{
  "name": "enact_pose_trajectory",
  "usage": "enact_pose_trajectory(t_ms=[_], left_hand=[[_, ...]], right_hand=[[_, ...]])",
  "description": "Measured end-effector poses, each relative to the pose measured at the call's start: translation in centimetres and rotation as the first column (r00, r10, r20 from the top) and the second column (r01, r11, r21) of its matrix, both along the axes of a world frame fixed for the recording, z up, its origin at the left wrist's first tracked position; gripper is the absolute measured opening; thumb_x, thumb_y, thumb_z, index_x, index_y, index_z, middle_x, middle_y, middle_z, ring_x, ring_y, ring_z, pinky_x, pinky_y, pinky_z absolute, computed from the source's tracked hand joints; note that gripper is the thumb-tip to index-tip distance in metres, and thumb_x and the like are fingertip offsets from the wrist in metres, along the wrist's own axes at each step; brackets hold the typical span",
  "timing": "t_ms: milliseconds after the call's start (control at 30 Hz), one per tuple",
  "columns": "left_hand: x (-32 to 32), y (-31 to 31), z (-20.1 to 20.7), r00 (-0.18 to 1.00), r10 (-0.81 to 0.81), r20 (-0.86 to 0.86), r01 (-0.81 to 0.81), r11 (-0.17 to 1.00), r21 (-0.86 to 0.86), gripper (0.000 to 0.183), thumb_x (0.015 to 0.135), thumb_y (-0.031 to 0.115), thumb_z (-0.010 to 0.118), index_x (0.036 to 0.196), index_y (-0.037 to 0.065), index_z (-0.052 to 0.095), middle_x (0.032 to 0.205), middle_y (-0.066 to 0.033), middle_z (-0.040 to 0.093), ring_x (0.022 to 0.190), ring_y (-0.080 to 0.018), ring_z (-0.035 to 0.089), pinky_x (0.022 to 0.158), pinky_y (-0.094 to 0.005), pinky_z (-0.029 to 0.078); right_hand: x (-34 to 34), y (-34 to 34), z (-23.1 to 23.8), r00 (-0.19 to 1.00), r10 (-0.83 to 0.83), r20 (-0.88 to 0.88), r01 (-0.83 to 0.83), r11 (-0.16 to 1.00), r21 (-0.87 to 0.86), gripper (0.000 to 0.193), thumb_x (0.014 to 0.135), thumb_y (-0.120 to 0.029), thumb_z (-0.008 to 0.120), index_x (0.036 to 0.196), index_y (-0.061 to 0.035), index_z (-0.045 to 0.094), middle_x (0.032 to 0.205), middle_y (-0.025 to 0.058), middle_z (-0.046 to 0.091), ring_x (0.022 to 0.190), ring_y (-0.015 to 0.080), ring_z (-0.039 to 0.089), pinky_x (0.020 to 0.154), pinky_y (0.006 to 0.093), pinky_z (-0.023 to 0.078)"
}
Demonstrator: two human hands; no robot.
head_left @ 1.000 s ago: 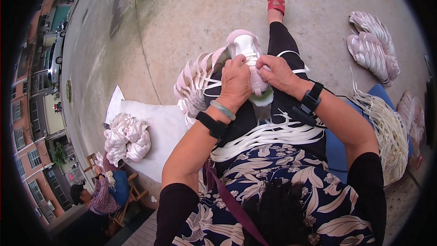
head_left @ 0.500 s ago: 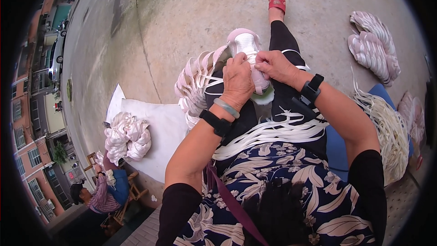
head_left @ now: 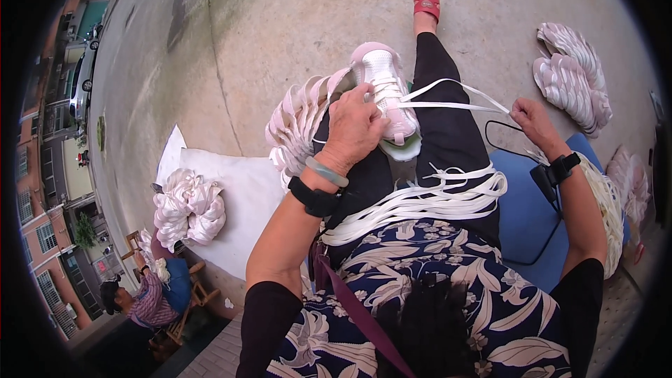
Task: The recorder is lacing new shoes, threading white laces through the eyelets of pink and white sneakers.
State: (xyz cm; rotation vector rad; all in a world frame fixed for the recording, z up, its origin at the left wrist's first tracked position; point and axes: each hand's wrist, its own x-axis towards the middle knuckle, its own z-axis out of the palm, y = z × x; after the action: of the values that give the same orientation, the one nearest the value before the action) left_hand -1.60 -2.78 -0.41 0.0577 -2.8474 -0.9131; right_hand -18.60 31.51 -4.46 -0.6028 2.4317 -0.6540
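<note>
A pink-and-white shoe upper [head_left: 381, 66] lies across my knees, its toe pointing away and white lacing over the tongue. My left hand [head_left: 353, 124] grips its left side, fingers curled at the eyelets. Out to the right, my right hand [head_left: 535, 124] is closed on a white shoelace [head_left: 462, 105], drawn taut in two strands from the upper's eyelets. A row of similar uppers [head_left: 301, 112] hangs joined along my left leg. Loose white laces [head_left: 420, 206] lie over my lap, and a pale green-white piece [head_left: 404, 148] shows under the held upper's heel.
Bundled uppers [head_left: 575, 80] lie on the concrete at right, and another bundle [head_left: 189, 206] rests on a white sheet [head_left: 245, 189] at left. Beside my right arm is a blue surface [head_left: 521, 227] with a hank of laces [head_left: 607, 203]. A person [head_left: 150, 297] sits at lower left.
My right hand has moved from the upper far out to the right, pulling the shoelace out into a long stretch. My left hand stays on the upper, shifted slightly left and down.
</note>
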Motion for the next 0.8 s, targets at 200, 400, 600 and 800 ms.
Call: enact_pose_trajectory(t_ms=[200,400,600,800], left_hand=[[-0.4,-0.7,3.3,0.951,-0.004,0.31,-0.013,0.999,0.052,0.025,0.068,0.018,0.072,0.06,0.0,0.056,0.109,-0.0152,0.056,0.08,-0.0261,0.055,0.072,-0.0339,0.043],[0.0,-2.1,6.2,0.827,-0.022,0.562,-0.165,0.946,0.279,0.027,0.064,0.015,0.076,0.057,0.002,0.053,0.109,-0.0092,0.055,0.079,-0.0145,0.052,0.07,-0.0288,0.042],[-0.1,-2.4,5.1,0.869,-0.128,0.479,-0.076,0.921,0.383,0.018,0.065,0.005,0.068,0.065,0.004,0.051,0.107,-0.0087,0.054,0.093,-0.0138,0.048,0.079,-0.0274,0.039],[-1.7,-0.5,1.5,0.992,-0.121,0.035,0.118,0.989,0.086,0.016,0.064,0.007,0.059,0.078,0.004,0.052,0.083,-0.0124,0.055,0.078,-0.0342,0.054,0.066,-0.0411,0.043]], right_hand=[[3.1,-9.7,0.8,0.8,0.313,-0.512,-0.453,0.874,-0.175,0.019,0.072,-0.014,0.064,0.085,-0.0053,0.052,0.077,0.0103,0.052,0.073,0.0292,0.056,0.061,0.0386,0.043],[4.9,-17.1,1.4,0.661,0.551,-0.51,-0.64,0.768,0.0,0.009,0.072,-0.012,0.06,0.076,-0.0061,0.055,0.073,0.0094,0.051,0.066,0.027,0.056,0.058,0.0382,0.044],[3.0,-14.7,1.5,0.619,0.551,-0.56,-0.671,0.741,-0.012,0.005,0.072,-0.01,0.058,0.073,-0.0053,0.056,0.075,0.0116,0.055,0.069,0.0298,0.06,0.059,0.039,0.048],[-1.8,-7.3,3.4,0.709,-0.077,-0.701,-0.208,0.927,-0.311,0.002,0.077,-0.009,0.055,0.078,-0.0067,0.054,0.073,0.0103,0.051,0.066,0.0306,0.055,0.054,0.0372,0.043]])
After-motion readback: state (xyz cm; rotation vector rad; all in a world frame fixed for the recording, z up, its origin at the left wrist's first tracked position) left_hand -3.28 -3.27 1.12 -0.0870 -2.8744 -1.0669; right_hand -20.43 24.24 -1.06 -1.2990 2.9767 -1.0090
